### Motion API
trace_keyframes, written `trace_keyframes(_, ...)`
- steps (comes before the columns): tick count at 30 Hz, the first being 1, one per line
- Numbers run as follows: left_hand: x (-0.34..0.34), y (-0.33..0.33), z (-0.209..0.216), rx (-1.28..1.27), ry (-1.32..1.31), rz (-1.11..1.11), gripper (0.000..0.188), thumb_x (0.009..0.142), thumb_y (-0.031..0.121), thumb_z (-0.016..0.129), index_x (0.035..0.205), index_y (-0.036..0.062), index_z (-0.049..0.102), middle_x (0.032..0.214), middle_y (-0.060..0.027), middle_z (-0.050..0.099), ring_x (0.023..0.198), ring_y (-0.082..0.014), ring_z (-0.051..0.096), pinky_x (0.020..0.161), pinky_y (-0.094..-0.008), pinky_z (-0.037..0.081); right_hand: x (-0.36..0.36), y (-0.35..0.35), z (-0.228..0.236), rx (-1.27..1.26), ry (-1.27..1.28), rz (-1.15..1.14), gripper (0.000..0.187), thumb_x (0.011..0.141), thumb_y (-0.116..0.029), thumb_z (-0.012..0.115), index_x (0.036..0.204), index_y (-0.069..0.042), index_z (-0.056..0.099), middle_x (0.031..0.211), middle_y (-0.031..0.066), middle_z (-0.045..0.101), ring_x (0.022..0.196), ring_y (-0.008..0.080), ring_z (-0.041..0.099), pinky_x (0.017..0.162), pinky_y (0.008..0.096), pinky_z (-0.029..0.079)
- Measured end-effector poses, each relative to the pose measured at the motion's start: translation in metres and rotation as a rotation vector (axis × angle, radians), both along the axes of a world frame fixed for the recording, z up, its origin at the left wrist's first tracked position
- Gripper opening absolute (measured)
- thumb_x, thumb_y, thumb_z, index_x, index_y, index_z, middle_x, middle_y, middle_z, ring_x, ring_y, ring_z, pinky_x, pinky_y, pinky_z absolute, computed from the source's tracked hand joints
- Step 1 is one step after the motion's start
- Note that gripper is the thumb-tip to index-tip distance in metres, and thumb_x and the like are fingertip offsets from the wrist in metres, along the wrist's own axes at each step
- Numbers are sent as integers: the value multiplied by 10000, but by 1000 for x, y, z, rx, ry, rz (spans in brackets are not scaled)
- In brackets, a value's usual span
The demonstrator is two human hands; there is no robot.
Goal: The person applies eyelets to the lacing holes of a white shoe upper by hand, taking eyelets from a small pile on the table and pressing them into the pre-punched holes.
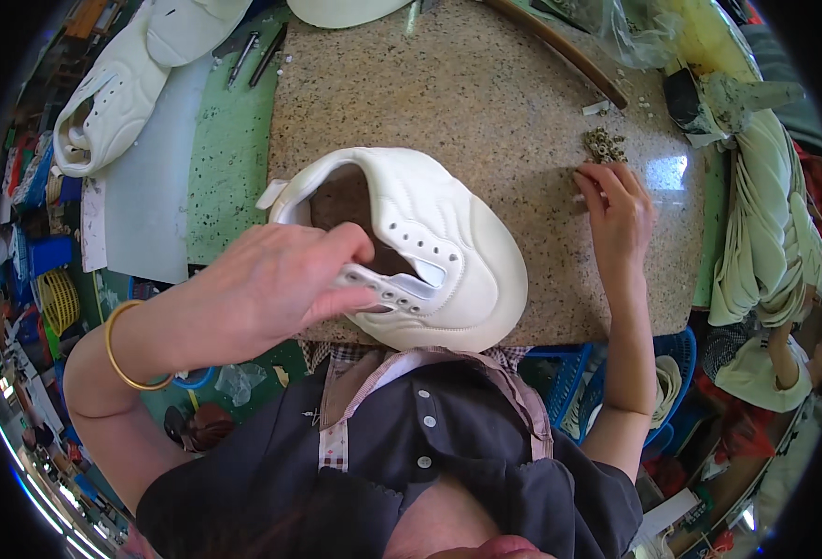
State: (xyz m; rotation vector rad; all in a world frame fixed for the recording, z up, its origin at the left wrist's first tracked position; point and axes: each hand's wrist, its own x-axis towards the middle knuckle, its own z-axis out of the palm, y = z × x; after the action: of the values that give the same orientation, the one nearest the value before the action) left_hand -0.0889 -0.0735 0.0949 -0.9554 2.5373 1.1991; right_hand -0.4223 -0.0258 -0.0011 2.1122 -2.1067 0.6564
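Fingers [348,240] and thumb of the left hand [276,275] pinch the edge of a white sneaker [490,270], on the near strip with a row of lace holes, so this hand is closed on the shoe. The sneaker is in front of the person's body, at the near side of a speckled stone slab [560,261], with its round toe to the right and its heel tab [271,194] to the upper left. Its far lace strip has a row of holes too, and the white tongue [432,274] shows between the two strips. A gold bangle [120,345] goes around the left wrist. The right hand [623,203] is down at the right side of the slab, its fingers bent and close together, just beside a little heap of brass-colored eyelets [604,144]; I cannot tell if it has one in its grip. Past the heap lies a brown wooden stick [565,51], and a clear plastic bag [625,37] is up beyond it. Two thin tools [242,61] lie at the far left on a green board [229,158]. Another white sneaker [122,107] is left of them. Blue baskets [679,368] stand low on the right.
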Motion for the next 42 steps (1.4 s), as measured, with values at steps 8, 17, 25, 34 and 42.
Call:
trace_keyframes(8,-43,-4,-55,984,67,516,446,924,178,607,1312,3,473,1186,-78,603,1081,-146,563,933,-303,462,13,19,2,-159,-51,58,84,800,-67,688,883,-62,692,898,34,677,762,178,656,657,288,519)
trace_keyframes(17,-68,3,-60,1036,182,490,377,894,133,627,1238,7,539,1142,-91,619,1018,-157,589,863,-297,495,60,51,2,337,-1102,254,95,781,30,704,870,0,689,825,75,689,747,119,667,651,238,542)
trace_keyframes(25,-71,8,-65,685,266,360,407,840,143,642,1211,4,553,1122,-109,618,1024,-174,573,902,-306,467,72,55,1,87,-705,320,200,716,-1,737,902,-39,673,840,75,655,737,198,670,606,295,541)
trace_keyframes(34,-67,6,-62,826,158,368,455,853,155,679,1252,12,514,1179,-86,592,1077,-159,548,931,-315,457,33,61,5,28,-795,61,212,746,92,672,910,-40,690,861,87,680,738,168,653,623,273,528)
trace_keyframes(42,-68,10,-62,823,156,407,449,843,157,691,1238,19,530,1168,-76,595,1075,-157,545,924,-310,456,62,67,2,189,-941,345,186,744,61,696,910,-24,688,841,104,677,731,203,671,610,278,533)
